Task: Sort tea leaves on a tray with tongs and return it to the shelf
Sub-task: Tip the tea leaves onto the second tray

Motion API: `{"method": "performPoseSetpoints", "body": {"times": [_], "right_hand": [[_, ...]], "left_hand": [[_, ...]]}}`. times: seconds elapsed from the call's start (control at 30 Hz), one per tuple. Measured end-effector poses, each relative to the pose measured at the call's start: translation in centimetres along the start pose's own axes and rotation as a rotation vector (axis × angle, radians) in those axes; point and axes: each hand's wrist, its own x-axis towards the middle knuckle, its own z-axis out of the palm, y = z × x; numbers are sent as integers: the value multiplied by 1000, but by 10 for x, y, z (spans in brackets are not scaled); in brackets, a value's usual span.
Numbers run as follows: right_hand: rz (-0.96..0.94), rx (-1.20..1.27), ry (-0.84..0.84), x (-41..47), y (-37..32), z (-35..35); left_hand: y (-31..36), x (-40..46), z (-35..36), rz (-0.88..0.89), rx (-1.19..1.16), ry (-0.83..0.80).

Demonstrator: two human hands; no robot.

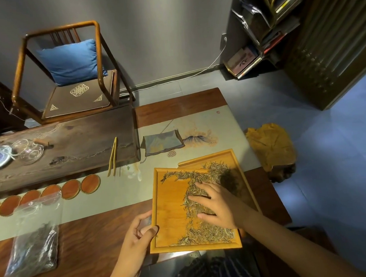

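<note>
- Tray (171, 211) at lower centre of frame, gripped at its near-left rim by left hand (138, 236); likely to tip if loosened
- Right hand (218, 204) flat, fingers spread over tea leaves (206, 235); risk of sweeping some over the rim
- Tongs (113, 156) unheld, left of centre

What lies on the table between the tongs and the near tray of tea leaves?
In the head view, only the pale table runner with a faint painted patch lies between the tongs and the near tray; nothing stands there.
</note>
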Motion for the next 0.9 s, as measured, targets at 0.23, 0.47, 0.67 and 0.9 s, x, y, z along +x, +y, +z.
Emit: {"method": "performPoseSetpoints", "body": {"times": [0.23, 0.47, 0.67, 0.9], "right_hand": [[100, -55, -29, 6, 20, -2], [191, -145, -85, 8, 47, -14], [292, -131, -67, 7, 64, -22], [148, -18, 45, -10, 37, -30]], "left_hand": [[-4, -4, -8, -8, 28, 16], [-5, -6, -8, -8, 16, 11], [-3, -5, -10, -4, 28, 18], [-3, -1, -17, -11, 41, 53]]}}
